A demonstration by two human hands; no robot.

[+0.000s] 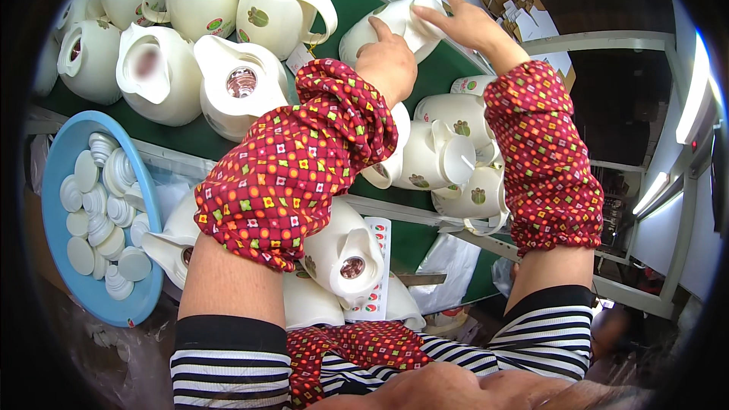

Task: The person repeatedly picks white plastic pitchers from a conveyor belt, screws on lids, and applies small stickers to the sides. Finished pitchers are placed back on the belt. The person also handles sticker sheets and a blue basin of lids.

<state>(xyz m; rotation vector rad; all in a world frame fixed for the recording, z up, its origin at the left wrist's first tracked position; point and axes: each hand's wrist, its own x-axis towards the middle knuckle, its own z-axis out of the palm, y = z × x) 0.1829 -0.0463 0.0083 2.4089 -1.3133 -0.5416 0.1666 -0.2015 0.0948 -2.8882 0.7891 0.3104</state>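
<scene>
A white vacuum jug [363, 35] lies tilted at the far side of the green surface, between my two hands. My left hand [389, 64] grips its near side, with the index finger stretched along the body. My right hand [469, 24] holds the jug's right end, thumb and fingers apart around it; part of that grip is hidden. Red patterned sleeve covers wrap both forearms. Nearer me, beneath my arms, other white jugs lie on their sides, among them one with a round white lid [459, 158].
Several white jugs with open mouths [241, 82] stand at the far left. A blue basin [53, 212] of white stoppers [82, 255] is at the left. Close to me are more jugs [345, 258], a sticker sheet [377, 305] and clear plastic [448, 269]. A metal frame [600, 42] borders the right.
</scene>
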